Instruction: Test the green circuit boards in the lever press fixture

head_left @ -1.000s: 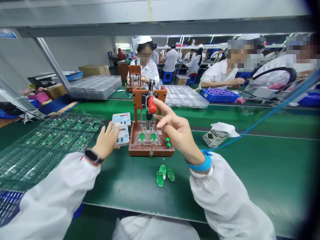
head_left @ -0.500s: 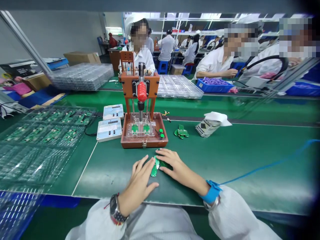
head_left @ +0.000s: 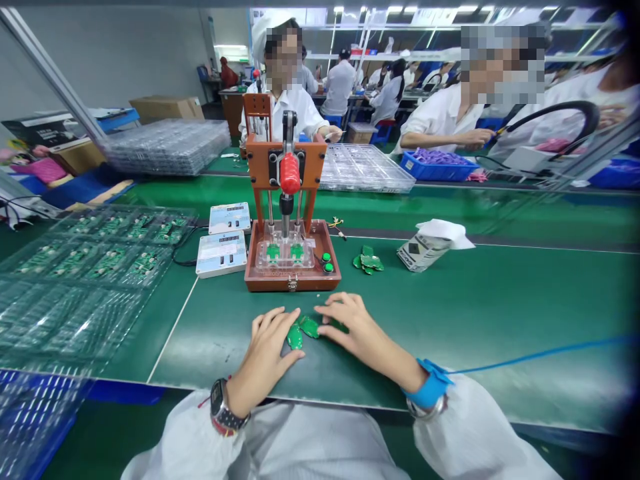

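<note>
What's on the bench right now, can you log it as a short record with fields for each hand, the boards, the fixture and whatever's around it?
left hand: left hand flat on the green mat, fingertips at a small green board
right hand: right hand flat beside it, touching another green board
fixture: brown press jig behind the hands, red lever knob up, two green boards seated under its clear plate
loose boards: small pile right of the jig
left of jig: two white meter boxes, clear trays of boards
</note>
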The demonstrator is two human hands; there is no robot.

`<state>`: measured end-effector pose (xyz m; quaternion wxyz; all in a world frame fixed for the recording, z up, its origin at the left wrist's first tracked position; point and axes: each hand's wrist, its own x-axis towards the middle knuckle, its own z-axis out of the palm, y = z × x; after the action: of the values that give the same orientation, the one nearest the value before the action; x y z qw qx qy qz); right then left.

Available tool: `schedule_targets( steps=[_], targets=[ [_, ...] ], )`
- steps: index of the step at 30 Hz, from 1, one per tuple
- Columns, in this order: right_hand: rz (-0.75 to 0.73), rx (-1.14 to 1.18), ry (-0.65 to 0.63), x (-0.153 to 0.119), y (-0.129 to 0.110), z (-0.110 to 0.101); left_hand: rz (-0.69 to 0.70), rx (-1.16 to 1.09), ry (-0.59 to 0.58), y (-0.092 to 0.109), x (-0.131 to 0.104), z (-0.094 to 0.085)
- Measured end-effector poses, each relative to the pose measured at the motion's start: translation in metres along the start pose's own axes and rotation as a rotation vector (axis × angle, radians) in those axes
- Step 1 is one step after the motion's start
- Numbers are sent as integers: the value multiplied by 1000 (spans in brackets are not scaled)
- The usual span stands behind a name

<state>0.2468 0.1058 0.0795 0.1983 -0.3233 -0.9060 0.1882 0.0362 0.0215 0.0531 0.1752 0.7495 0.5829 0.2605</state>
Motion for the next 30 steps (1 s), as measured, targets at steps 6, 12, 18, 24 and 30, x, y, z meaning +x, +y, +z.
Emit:
schedule_targets(
  steps=[6, 12, 18, 24, 30],
  targets=[
    [110, 132, -77, -9, 18, -13, 10, 45, 6, 3, 4, 0],
    [58, 217, -123, -14, 10, 4, 27, 108, -30, 13, 7, 0],
    [39, 224, -133, -12, 7, 7, 22, 131, -44, 13, 9, -3],
    [15, 206, -112, -15, 5, 16, 25, 125, -58, 19, 8, -5],
    [-60, 97, 42, -11, 19, 24, 43, 214, -15, 2, -11, -48]
  ],
)
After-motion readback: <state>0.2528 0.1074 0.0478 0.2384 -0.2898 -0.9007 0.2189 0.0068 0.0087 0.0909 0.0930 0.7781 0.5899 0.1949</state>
